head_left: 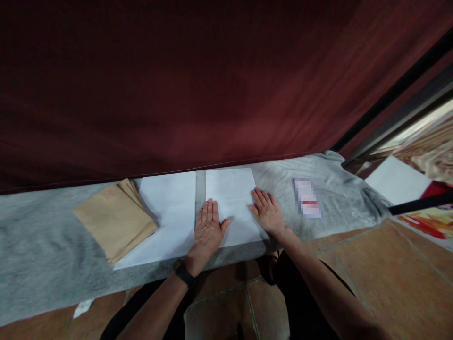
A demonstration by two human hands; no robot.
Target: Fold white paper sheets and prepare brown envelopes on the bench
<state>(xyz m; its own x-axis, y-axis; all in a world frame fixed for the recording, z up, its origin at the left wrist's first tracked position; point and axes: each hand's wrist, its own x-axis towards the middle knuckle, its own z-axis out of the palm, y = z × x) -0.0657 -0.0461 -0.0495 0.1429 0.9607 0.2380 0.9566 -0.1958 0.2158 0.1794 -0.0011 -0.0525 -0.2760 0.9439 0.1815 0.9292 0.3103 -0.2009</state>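
A white sheet of paper lies flat on a grey cloth in front of me. My left hand rests flat along its left edge, fingers stretched out and thumb to the side. Over the right edge of the same sheet, my right hand lies palm down with its fingers slightly spread. Neither hand holds anything. To the left is a second, larger-looking white sheet. Several brown paper envelopes, stacked unevenly, cover part of that sheet.
A blurred-out phone-shaped item lies on the cloth at the right. Behind the cloth hangs a dark red curtain. A black bar and another white sheet are at far right. A white scrap lies on the tiled floor.
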